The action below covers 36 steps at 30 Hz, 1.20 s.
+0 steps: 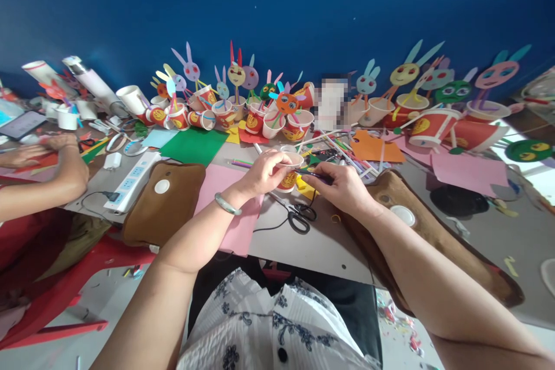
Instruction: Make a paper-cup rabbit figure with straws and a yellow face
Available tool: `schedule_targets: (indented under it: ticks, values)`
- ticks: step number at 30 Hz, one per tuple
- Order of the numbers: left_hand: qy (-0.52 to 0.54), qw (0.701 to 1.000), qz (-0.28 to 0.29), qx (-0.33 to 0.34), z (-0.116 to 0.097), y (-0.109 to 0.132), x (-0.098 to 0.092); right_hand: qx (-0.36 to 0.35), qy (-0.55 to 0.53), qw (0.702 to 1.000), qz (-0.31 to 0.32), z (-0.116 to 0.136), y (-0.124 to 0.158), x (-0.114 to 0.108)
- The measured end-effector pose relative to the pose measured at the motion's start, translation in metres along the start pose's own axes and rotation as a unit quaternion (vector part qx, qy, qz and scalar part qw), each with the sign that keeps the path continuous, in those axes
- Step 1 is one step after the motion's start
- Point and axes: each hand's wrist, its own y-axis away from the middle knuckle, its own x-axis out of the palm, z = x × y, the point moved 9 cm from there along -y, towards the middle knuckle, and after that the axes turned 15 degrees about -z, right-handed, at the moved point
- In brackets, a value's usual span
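Note:
My left hand (271, 172) is closed on a small paper cup (287, 181), red and yellow outside with a pale rim, held above the table. In my right hand (342, 188) is a slim dark pen-like tool (313, 175). Its tip points left and meets the cup near the rim; whether it goes through the wall I cannot tell. Scissors with black handles (299, 219) lie open on the table just below the cup. A thin black cord (271, 228) runs beside them. Yellow paper scraps (306, 188) are behind the tool.
Paper cups with rabbit-faced figures (286, 103) line the back by the blue wall. A brown cushion-like pouch (165, 202) and a power strip (132, 182) lie left, another brown pouch (416, 219) right. Pink paper (234, 208) lies under my left forearm. A co-worker's arms (65, 173) are far left.

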Motion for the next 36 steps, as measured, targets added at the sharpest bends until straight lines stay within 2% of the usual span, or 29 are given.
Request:
schedule_targets:
  ticks: [10, 16, 20, 26, 32, 36]
  values:
    - [0.084, 0.993, 0.014, -0.076, 0.006, -0.002, 0.003, 0.016, -0.04, 0.999, -0.01, 0.0, -0.001, -0.001]
    - [0.103, 0.985, 0.012, -0.137, 0.011, 0.003, 0.003, 0.011, -0.053, 0.998, -0.04, 0.001, 0.0, -0.004]
    - [0.123, 0.981, 0.001, -0.148, 0.013, 0.003, 0.004, 0.006, -0.046, 0.997, -0.059, 0.001, 0.002, -0.005]
    - [0.182, 0.969, -0.003, -0.166, 0.015, 0.003, 0.007, -0.017, -0.026, 0.996, -0.081, 0.002, 0.003, -0.007]
    - [0.232, 0.942, 0.002, -0.242, 0.019, 0.004, 0.011, -0.063, -0.008, 0.992, -0.111, 0.008, 0.004, -0.013]
    - [0.265, 0.928, 0.006, -0.263, 0.019, 0.006, 0.012, -0.093, 0.008, 0.987, -0.128, 0.012, 0.006, -0.015]
